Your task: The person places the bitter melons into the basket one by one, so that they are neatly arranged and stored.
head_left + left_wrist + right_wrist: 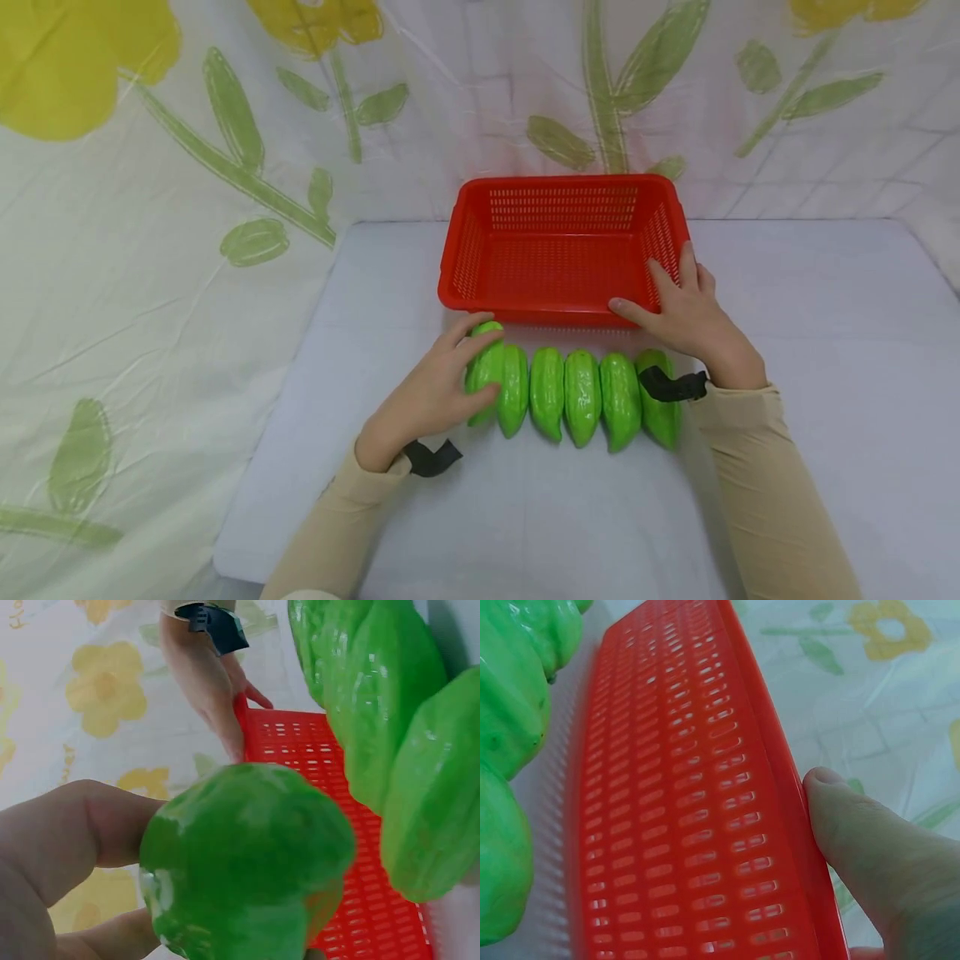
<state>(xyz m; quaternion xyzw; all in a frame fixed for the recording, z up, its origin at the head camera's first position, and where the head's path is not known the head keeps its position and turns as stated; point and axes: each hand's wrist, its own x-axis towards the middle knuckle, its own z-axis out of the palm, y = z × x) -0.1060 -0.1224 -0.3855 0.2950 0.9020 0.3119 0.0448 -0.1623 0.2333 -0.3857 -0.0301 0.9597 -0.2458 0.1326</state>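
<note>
My left hand (435, 387) grips the leftmost green bitter melon (486, 367), glossy and ridged, with its fingers and thumb on either side. Close up in the left wrist view, this bitter melon (247, 862) stands end-on before the fingers. It sits a little farther back than the other bitter melons (582, 400), several of which lie side by side in a row. At the near right corner of a red plastic basket (562, 318), my right hand (693, 321) rests with spread fingers. Its thumb (847, 814) touches the basket's rim in the right wrist view.
The basket, with slotted walls and a bare floor, stands behind the row on a white table (817, 333). A white curtain (480, 108) with painted yellow flowers hangs at the back and left. The right wrist's black band (671, 385) overlaps the rightmost bitter melon.
</note>
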